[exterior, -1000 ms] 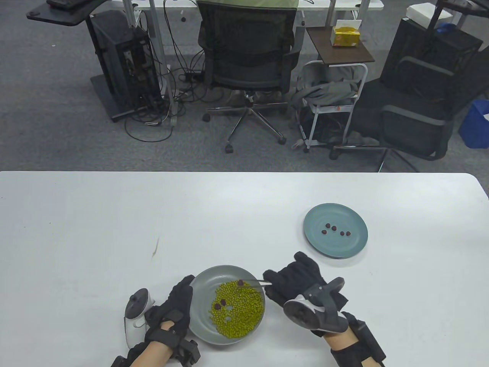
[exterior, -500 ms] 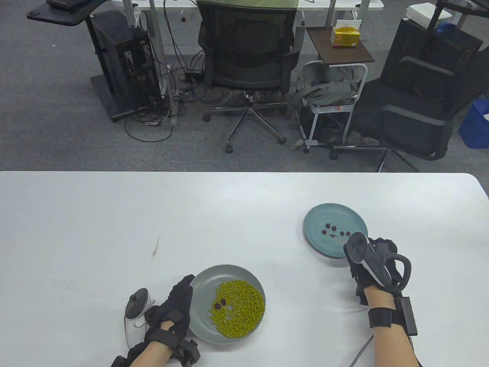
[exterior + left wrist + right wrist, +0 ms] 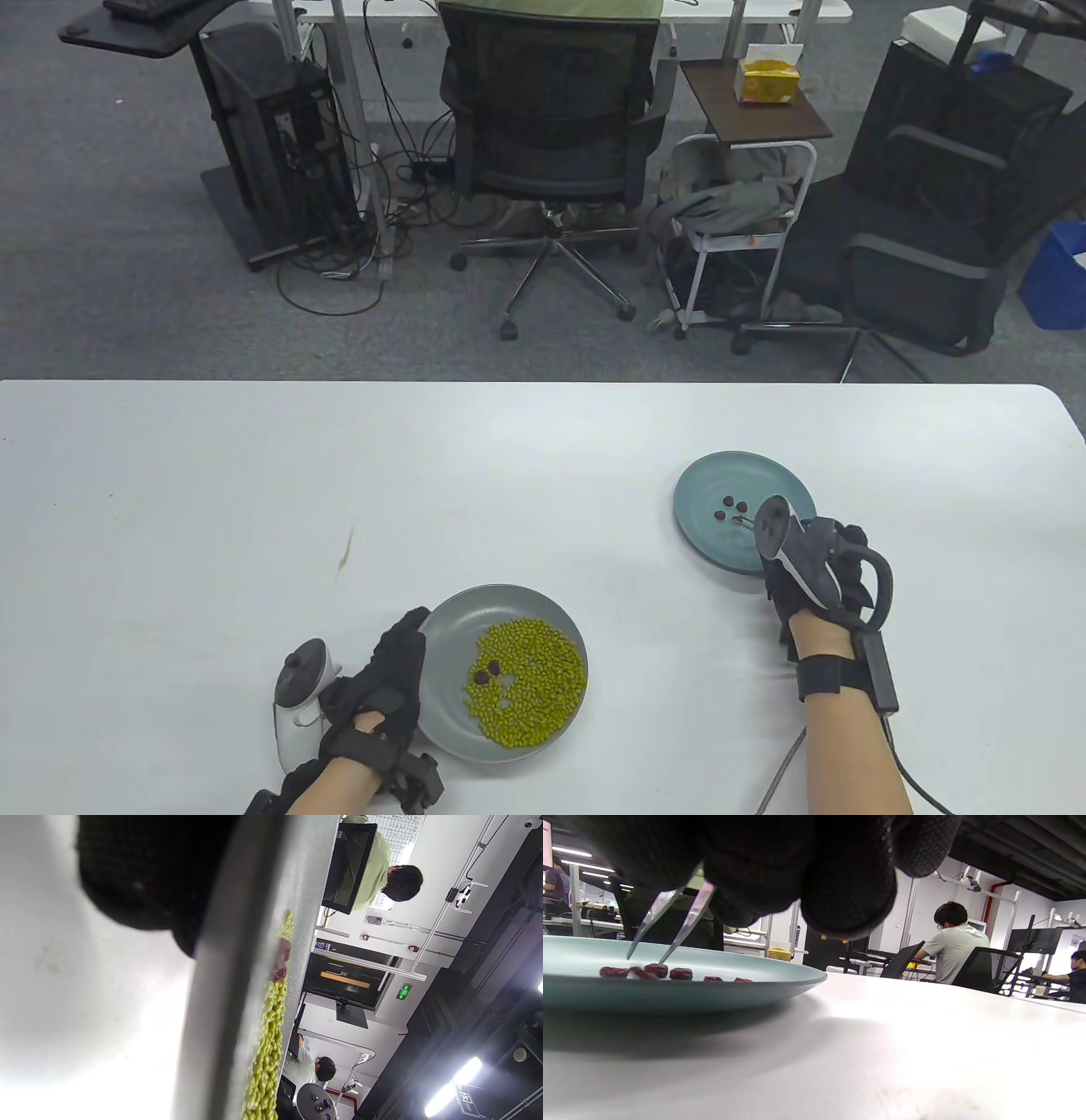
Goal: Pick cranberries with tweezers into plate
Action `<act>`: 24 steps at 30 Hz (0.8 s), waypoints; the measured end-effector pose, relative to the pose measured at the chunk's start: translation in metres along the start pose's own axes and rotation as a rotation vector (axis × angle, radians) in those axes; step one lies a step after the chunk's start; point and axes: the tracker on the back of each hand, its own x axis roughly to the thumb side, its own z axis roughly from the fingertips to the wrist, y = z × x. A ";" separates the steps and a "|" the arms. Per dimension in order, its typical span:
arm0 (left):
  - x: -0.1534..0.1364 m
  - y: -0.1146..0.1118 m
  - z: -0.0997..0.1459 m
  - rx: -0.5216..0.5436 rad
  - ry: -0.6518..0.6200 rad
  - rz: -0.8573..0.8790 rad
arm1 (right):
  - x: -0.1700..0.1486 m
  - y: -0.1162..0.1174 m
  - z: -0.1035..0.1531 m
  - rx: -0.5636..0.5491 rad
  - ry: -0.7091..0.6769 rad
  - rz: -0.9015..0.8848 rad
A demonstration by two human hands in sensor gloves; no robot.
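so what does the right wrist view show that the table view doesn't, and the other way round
Only the right wrist view shows the silver metal tweezers with their tips spread apart, one tip at a dark red cranberry lying on the plate.

Only the table view shows the grey plate of green beans, two cranberries left in it, with the left hand resting at its rim.

Both show the round teal plate holding dropped cranberries, the black-gloved right hand at its near edge, and the white table.
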 end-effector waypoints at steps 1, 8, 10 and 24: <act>0.000 0.000 0.000 0.001 -0.001 0.000 | 0.000 -0.001 0.000 -0.003 0.005 0.001; 0.000 0.000 0.000 0.000 0.002 0.003 | -0.010 -0.017 0.015 -0.088 0.006 -0.135; 0.000 0.000 0.000 0.000 0.002 0.005 | -0.012 -0.027 0.027 -0.119 -0.032 -0.245; 0.002 0.003 0.000 0.017 -0.005 0.017 | 0.058 -0.103 0.124 -0.304 -0.518 -0.475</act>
